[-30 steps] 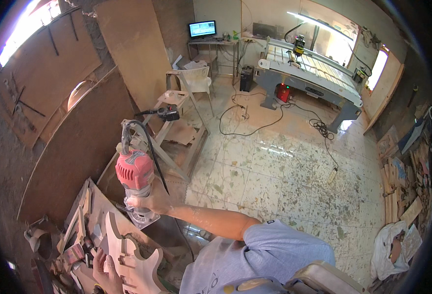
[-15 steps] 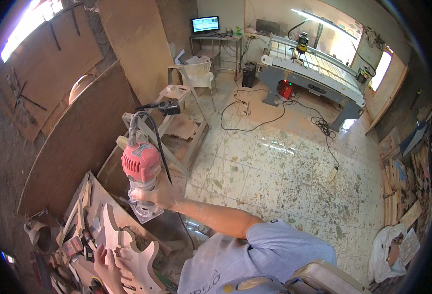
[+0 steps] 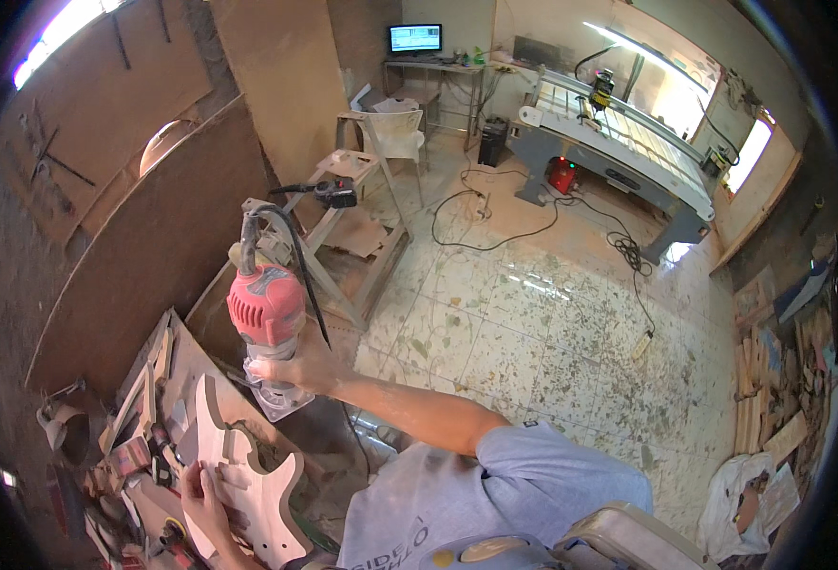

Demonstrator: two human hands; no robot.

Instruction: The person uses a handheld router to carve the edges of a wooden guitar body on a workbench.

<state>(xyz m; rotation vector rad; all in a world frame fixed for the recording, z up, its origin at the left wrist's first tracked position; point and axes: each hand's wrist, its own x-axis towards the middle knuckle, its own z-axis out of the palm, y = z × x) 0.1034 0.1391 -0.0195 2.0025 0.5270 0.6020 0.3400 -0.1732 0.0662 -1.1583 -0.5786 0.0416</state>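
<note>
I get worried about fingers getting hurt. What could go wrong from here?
The red-and-silver handheld router in the right hand might hurt the left hand if it swung across, as that touches the pale, horned wooden board. The router's long black cable loops down near the right hand and could snag.

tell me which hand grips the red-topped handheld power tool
The right hand grips the red-topped handheld power tool; the left hand instead touches the pale, curved wooden piece.
</note>
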